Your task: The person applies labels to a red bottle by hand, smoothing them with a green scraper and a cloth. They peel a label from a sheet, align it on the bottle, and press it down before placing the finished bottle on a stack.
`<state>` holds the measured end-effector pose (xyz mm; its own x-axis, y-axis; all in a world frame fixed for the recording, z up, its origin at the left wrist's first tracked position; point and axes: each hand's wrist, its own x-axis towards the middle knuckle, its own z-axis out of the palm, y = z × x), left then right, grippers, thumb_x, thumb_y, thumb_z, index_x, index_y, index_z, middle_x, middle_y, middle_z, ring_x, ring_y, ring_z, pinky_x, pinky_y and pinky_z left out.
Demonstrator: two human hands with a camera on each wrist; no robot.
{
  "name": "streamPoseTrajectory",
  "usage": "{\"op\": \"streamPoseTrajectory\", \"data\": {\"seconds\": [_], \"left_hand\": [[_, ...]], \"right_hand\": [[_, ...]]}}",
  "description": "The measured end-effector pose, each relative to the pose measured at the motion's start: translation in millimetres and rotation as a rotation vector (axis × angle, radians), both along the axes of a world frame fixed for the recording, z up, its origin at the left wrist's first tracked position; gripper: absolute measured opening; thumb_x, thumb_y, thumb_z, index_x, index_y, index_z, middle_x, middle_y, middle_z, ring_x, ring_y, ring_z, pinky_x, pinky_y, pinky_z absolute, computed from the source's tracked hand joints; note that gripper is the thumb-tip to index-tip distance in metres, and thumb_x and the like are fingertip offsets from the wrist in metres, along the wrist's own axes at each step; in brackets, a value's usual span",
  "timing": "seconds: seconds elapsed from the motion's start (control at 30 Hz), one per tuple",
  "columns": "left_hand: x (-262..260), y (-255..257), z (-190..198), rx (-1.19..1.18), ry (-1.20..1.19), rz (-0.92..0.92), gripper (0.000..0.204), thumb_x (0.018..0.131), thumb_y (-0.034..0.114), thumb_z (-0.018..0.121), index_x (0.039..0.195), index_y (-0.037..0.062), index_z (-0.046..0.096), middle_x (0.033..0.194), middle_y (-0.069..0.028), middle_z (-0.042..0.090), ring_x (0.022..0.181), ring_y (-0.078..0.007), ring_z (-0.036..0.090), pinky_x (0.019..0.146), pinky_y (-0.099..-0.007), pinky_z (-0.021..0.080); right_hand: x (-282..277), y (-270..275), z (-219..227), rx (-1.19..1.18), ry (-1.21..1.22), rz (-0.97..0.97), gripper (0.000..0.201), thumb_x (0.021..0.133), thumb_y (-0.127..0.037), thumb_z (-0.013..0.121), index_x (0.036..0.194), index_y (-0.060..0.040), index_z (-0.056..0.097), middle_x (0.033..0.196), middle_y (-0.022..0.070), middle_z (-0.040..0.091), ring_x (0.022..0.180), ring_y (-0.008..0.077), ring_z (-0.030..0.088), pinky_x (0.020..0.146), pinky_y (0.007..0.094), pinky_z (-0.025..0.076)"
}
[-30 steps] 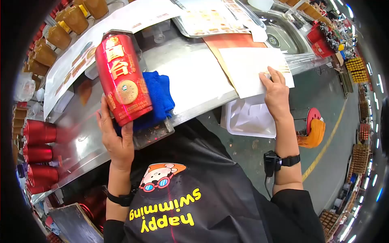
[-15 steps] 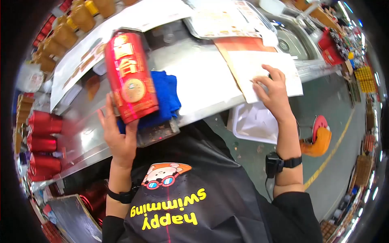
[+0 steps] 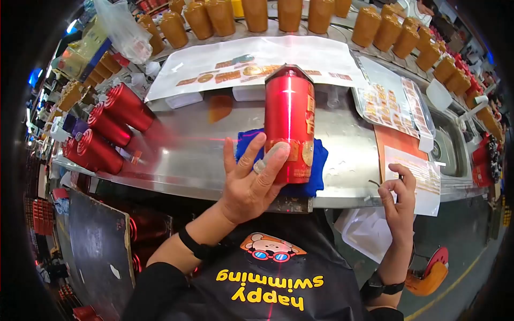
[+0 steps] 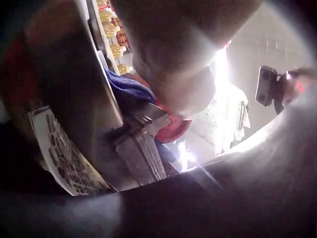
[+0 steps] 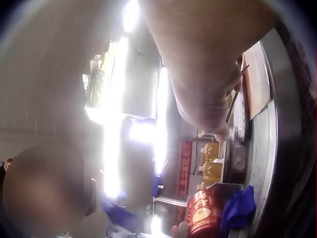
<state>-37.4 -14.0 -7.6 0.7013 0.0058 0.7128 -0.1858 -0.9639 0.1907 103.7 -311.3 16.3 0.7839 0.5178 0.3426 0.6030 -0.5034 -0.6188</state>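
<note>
A red bottle (image 3: 289, 123) with gold lettering lies over a folded blue cloth (image 3: 319, 160), its dark angular end pointing away from me. My left hand (image 3: 249, 187) rests against the bottle's lower left side, fingers spread and mostly straight, with one finger lying on the red surface. My right hand (image 3: 400, 206) is off to the right, at the near edge of a pale printed sheet (image 3: 417, 171), its thumb and forefinger bent together. They pinch a thin dark strip (image 3: 373, 183), whose kind I cannot tell. The right wrist view also shows the red bottle (image 5: 203, 213) beside the blue cloth (image 5: 238, 208).
Several red bottles (image 3: 110, 125) stand at the left end of the metal table (image 3: 198, 144). A long white printed paper (image 3: 182, 69) lies behind the bottle. Farther right are a tray of decal sheets (image 3: 383, 107) and a sink (image 3: 452, 150). A white bin (image 3: 364, 230) sits below the edge.
The bottle has been turned so its gold lettering faces right. My left hand has shifted from under its end onto its side. The right hand has drawn nearer me; the head view swung left.
</note>
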Motion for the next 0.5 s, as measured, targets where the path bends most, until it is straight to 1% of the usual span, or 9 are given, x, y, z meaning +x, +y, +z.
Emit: {"op": "streamPoseTrajectory", "data": {"seconds": [0.1,0.13,0.23,0.33,0.43,0.47,0.5], "left_hand": [[-3.8,-0.1,-15.9,-0.123,-0.029,0.026,0.062,0.086,0.023,0.069,0.140,0.0025,0.048,0.135,-0.0089,0.059,0.134,-0.0327,0.046,0.114,-0.0614,0.010],[-6.5,0.3,-17.2,-0.160,0.009,0.034,0.064,0.086,0.026,0.069,0.140,0.0005,0.047,0.138,-0.0112,0.056,0.137,-0.0333,0.042,0.113,-0.0617,0.010],[-11.9,-0.1,-10.5,-0.187,0.062,0.094,0.067,0.083,0.024,0.071,0.141,0.0014,0.045,0.139,-0.0127,0.054,0.139,-0.0357,0.036,0.113,-0.0619,0.009],[-5.6,-10.3,14.2,0.025,0.117,0.099,0.070,0.080,0.022,0.073,0.141,0.0015,0.046,0.140,-0.0146,0.053,0.141,-0.0380,0.033,0.113,-0.0633,0.006],[11.7,-15.5,26.3,0.135,0.143,0.073,0.072,0.076,0.022,0.075,0.139,0.0019,0.047,0.138,-0.0159,0.053,0.140,-0.0387,0.033,0.113,-0.0644,0.003],[11.8,-13.4,27.5,0.116,0.139,0.064,0.072,0.076,0.021,0.075,0.138,0.0002,0.047,0.136,-0.0175,0.054,0.138,-0.0392,0.037,0.111,-0.0668,0.007],[7.8,-11.5,24.0,0.067,0.157,0.066,0.074,0.078,0.023,0.074,0.140,-0.0021,0.043,0.138,-0.0197,0.051,0.136,-0.0405,0.038,0.112,-0.0663,0.007]], "right_hand": [[-2.8,10.4,-1.4,0.040,0.021,0.030,0.011,0.085,-0.009,0.068,0.080,-0.0023,0.061,0.126,0.0141,0.053,0.120,0.0304,0.045,0.104,0.0407,0.033],[-3.4,13.5,-1.3,0.048,0.026,0.038,0.011,0.085,-0.009,0.068,0.080,-0.0023,0.061,0.127,0.0140,0.053,0.121,0.0303,0.045,0.104,0.0405,0.033],[-3.7,19.8,0.2,0.056,0.023,0.056,0.011,0.085,-0.009,0.068,0.080,-0.0026,0.061,0.127,0.0134,0.052,0.122,0.0298,0.044,0.104,0.0405,0.033],[-6.4,24.8,1.7,0.070,0.050,0.051,0.010,0.084,-0.008,0.069,0.081,-0.0028,0.061,0.127,0.0133,0.053,0.122,0.0301,0.044,0.103,0.0409,0.034],[-9.2,32.7,6.0,0.073,0.097,0.067,0.009,0.083,-0.007,0.069,0.080,-0.0030,0.062,0.126,0.0138,0.052,0.121,0.0311,0.044,0.103,0.0413,0.034],[-9.7,34.5,5.8,0.070,0.094,0.074,0.008,0.083,-0.007,0.069,0.080,-0.0031,0.062,0.126,0.0140,0.052,0.121,0.0317,0.044,0.103,0.0414,0.034],[-8.9,35.8,5.2,0.070,0.083,0.078,0.008,0.082,-0.007,0.069,0.080,-0.0031,0.062,0.126,0.0142,0.052,0.121,0.0322,0.044,0.102,0.0414,0.034]]}}
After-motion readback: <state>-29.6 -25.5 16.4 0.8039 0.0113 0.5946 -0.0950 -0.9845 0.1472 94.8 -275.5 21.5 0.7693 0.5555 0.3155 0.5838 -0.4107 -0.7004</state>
